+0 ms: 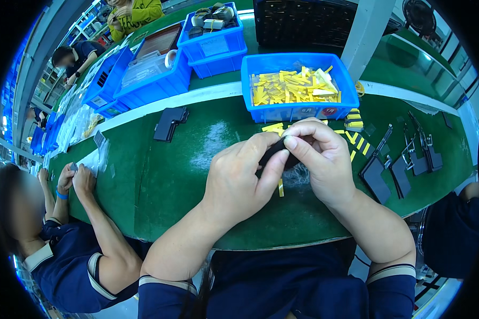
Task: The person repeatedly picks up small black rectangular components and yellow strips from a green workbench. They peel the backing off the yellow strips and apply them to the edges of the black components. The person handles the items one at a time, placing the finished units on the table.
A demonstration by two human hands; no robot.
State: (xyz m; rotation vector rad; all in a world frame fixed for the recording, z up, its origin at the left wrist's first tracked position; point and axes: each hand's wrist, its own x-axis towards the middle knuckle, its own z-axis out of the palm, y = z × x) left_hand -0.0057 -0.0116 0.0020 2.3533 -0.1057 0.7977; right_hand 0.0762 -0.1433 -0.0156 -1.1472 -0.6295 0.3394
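Note:
In front of me, my left hand (235, 173) grips a small black part (273, 152), thumb and fingers closed round it. My right hand (324, 159) pinches the same part's upper end between thumb and fingertips. Most of the part is hidden by my fingers, so its full shape cannot be made out. Beneath my hands a yellow strip (281, 187) pokes out. Yellow-and-black strips (358, 142) lie just right of my right hand. Farther right are several dark flat pieces with metal arms, such as this dark bracket piece (376, 178).
A blue bin (300, 112) of yellow strips stands beyond my hands. At the far left sit more blue bins (159, 85). A black L-shaped piece (170, 124) lies on the green table (165, 186). A co-worker's hands (80, 178) work at left. A white post (367, 40) rises behind.

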